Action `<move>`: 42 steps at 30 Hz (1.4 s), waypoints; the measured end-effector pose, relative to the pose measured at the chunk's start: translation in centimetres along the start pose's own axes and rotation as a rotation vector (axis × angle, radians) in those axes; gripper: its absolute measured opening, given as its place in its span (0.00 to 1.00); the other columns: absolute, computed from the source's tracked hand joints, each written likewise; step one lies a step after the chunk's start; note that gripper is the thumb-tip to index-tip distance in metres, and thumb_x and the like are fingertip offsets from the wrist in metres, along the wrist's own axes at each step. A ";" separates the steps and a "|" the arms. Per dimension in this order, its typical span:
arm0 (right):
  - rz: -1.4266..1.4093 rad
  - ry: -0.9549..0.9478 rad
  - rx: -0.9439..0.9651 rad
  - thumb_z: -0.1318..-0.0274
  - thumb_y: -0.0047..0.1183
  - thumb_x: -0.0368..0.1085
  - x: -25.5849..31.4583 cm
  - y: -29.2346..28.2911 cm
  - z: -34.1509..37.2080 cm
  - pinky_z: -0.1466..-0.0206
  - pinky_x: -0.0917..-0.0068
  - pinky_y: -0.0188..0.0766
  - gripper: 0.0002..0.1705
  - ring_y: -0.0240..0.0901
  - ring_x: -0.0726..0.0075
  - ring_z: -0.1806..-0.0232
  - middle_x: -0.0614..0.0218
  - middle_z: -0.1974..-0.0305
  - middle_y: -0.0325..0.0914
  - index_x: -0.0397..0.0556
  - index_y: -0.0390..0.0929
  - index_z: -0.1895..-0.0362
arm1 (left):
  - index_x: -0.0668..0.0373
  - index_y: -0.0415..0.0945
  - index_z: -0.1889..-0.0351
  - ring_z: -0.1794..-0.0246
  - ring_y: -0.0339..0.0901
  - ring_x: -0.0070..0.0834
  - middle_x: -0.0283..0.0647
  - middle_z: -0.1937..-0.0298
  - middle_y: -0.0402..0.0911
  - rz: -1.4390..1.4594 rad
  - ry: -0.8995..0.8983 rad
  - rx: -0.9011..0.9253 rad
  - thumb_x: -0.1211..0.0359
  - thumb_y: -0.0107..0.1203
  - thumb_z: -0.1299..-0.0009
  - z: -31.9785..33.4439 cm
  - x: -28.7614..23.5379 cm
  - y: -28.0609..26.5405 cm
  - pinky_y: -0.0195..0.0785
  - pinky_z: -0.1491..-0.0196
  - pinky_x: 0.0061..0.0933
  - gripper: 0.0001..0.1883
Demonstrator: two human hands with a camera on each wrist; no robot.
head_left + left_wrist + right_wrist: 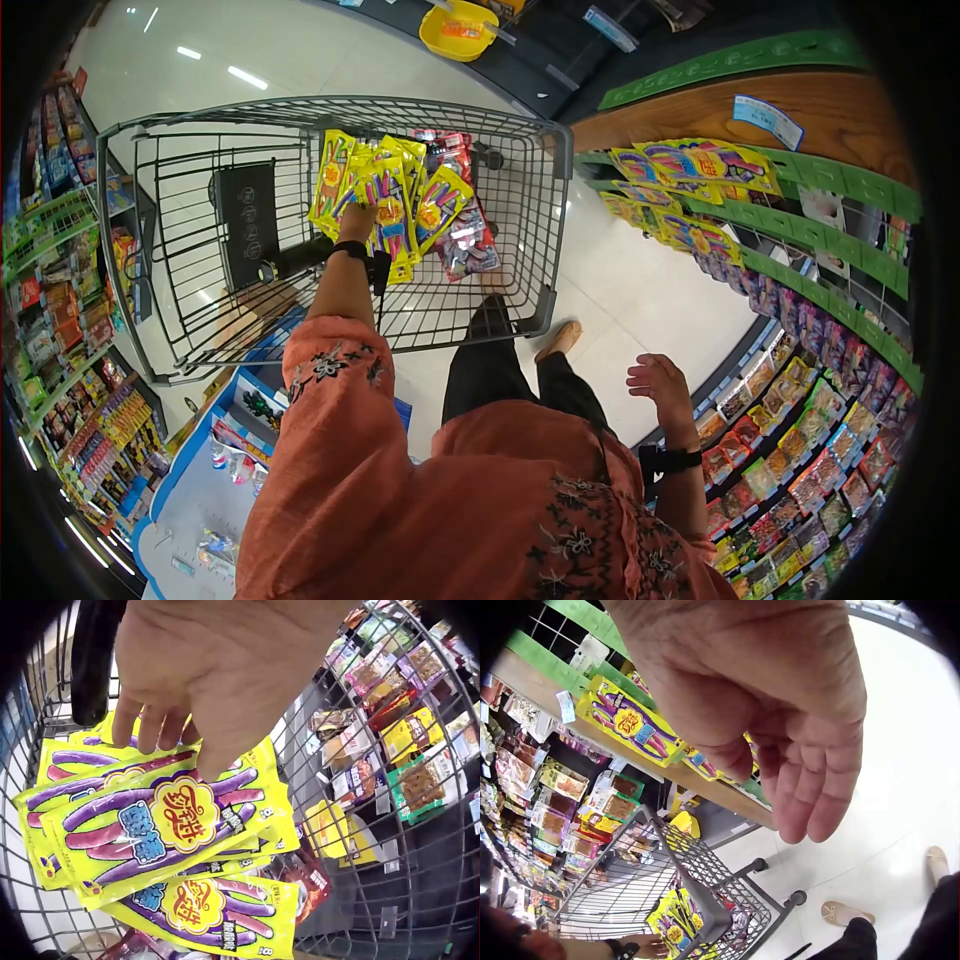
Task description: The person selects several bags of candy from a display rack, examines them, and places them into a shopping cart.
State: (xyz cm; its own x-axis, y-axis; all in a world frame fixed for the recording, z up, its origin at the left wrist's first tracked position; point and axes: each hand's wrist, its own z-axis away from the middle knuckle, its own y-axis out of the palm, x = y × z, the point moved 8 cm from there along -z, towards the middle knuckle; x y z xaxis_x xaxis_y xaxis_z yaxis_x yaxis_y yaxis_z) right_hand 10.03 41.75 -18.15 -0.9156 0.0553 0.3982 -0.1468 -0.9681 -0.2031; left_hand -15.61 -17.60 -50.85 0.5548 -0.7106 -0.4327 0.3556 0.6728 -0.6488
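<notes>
- In the head view's upper left and centre, we have a grey wire-mesh shopping cart [563, 165].
- In its right half, we see flat yellow plastic packets [388, 205] piled, overlapping flat red-and-purple plastic packets [470, 245] on their right.
- Left of both lies a black rectangular panel [245, 215].
- Beyond the cart, at top centre, we find a round yellow plastic tub [458, 32].
- Right of the cart, we have green-edged shelving [850, 185].
- A blue-edged white display stand [180, 530] fills the lower left.
</notes>
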 end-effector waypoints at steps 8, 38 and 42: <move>-0.001 0.026 -0.015 0.34 0.49 0.47 0.1 -0.2 0.0 0.58 0.70 0.78 0.21 0.80 0.64 0.63 0.56 0.61 0.81 0.41 0.75 0.50 | 0.67 0.80 0.71 0.75 0.81 0.37 0.46 0.76 0.82 -0.014 -0.055 -0.271 0.57 0.68 0.43 0.2 -0.1 -1.3 0.70 0.67 0.40 0.20; -0.139 -0.825 0.613 0.33 0.52 0.42 14.8 -7.6 12.5 0.47 0.73 0.72 0.20 0.76 0.70 0.49 0.63 0.52 0.79 0.44 0.72 0.44 | 0.64 0.71 0.43 0.54 0.82 0.27 0.41 0.49 0.81 1.051 0.592 0.447 0.69 0.53 0.27 49.6 -43.4 -5.2 0.81 0.55 0.29 0.16; -0.239 -0.847 0.700 0.33 0.53 0.42 14.7 -8.9 15.9 0.45 0.76 0.69 0.20 0.72 0.76 0.49 0.69 0.53 0.77 0.42 0.72 0.44 | 0.62 0.71 0.42 0.57 0.82 0.23 0.38 0.50 0.81 0.916 0.642 0.596 0.67 0.55 0.27 55.4 -49.2 0.5 0.80 0.58 0.25 0.17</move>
State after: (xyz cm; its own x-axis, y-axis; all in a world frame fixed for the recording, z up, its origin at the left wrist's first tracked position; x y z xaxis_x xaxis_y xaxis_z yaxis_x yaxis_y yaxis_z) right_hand 3.81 47.29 3.77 -0.3030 0.3321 0.8932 0.2016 -0.8937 0.4007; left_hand -1.05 29.08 4.81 0.3722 0.2033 -0.9056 0.4110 0.8387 0.3572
